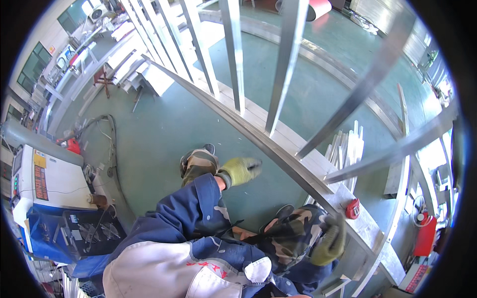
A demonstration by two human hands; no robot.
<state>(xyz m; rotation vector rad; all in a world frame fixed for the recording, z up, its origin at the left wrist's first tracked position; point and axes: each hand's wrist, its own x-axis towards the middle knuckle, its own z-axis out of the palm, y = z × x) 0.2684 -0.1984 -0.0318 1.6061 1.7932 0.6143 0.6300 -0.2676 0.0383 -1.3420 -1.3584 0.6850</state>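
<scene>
My left hand [241,171], in a yellow-green work glove, hovers over the floor in front of my left leg. Its fingers are stretched out close together with nothing in them. The right hand [329,244], gloved the same way, is beside my right thigh with fingers extended and somewhat blurred; no object shows in it. Near it, a red tape measure [353,209] rests on the flat metal beam [365,229]. From the long metal rail [238,123] ahead of me rise several silvery upright bars [287,64], some leaning outward. Both hands are apart from the rail.
A white and blue machine [57,176] with a black fan panel [94,233] stands at left, with a dark hose [114,149] on the green floor [154,129]. Loose metal profiles [345,149] lie beyond the rail. A red case [425,236] sits at far right.
</scene>
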